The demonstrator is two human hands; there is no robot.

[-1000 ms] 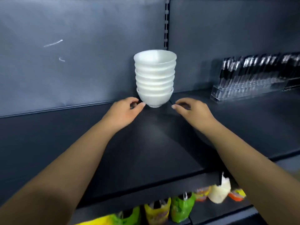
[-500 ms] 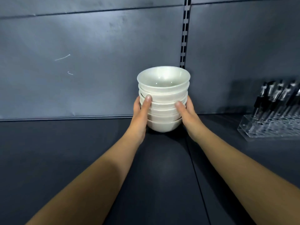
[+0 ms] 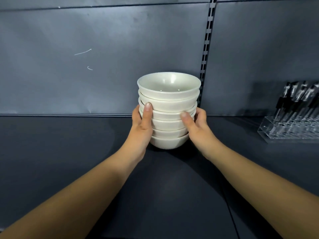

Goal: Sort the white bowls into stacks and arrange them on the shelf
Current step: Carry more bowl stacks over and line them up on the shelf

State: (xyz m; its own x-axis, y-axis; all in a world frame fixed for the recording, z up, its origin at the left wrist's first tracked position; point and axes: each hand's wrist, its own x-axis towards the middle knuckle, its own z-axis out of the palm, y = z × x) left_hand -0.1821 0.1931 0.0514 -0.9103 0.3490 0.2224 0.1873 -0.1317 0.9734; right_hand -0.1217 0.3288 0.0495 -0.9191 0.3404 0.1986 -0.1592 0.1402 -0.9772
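Two hands clasp a stack of bowls (image 3: 168, 107) at the centre of the frame.

Both forearms reach up from the bottom corners. The left hand (image 3: 140, 128) and right hand (image 3: 198, 130) grip the stack from opposite sides, thumbs pressed on the fronts of the middle bowls. This two-sided hold likely keeps the nested bowls from sliding apart. About six white bowls sit one inside another, upright, and the top one is empty. The base seems to rest on the dark shelf (image 3: 69, 152), though I cannot be sure. The stack stands near the grey back panel (image 3: 103, 57). At the right edge, well apart, a clear rack (image 3: 276, 133) holds pens (image 3: 293, 99).
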